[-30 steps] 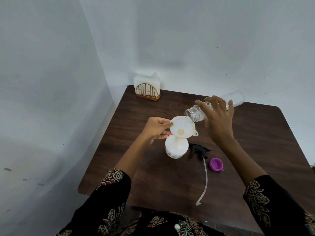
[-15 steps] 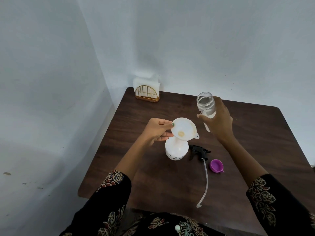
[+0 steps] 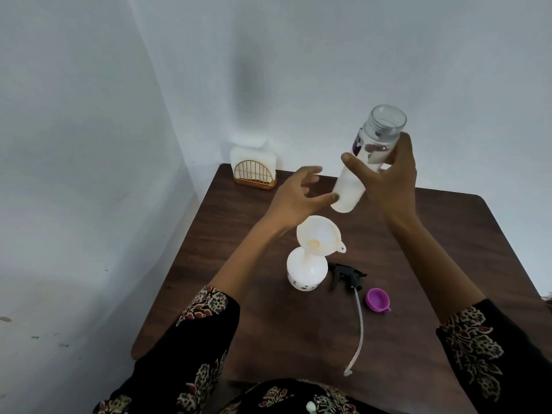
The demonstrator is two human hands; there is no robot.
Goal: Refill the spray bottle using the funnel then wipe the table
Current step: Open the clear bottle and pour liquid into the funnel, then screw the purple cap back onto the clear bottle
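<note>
A white spray bottle (image 3: 306, 271) stands on the dark wooden table (image 3: 418, 234) with a white funnel (image 3: 319, 236) sitting tilted in its neck. My right hand (image 3: 391, 180) holds a clear water bottle (image 3: 358, 174) nearly upright, mouth up, above the table's far side. My left hand (image 3: 298, 195) hovers open above the funnel, fingers spread, its fingertips close to the bottle's base. The black spray head (image 3: 346, 274) with its long tube (image 3: 357, 333) lies on the table right of the spray bottle.
A purple cap (image 3: 377, 299) lies right of the spray head. A gold wire holder with white napkins (image 3: 254, 170) stands at the table's far left corner. White walls close in on the left and behind.
My right hand has tipped the water bottle from pouring into the funnel back to upright and raised it. My left hand has let go of the funnel and lifted towards the bottle.
</note>
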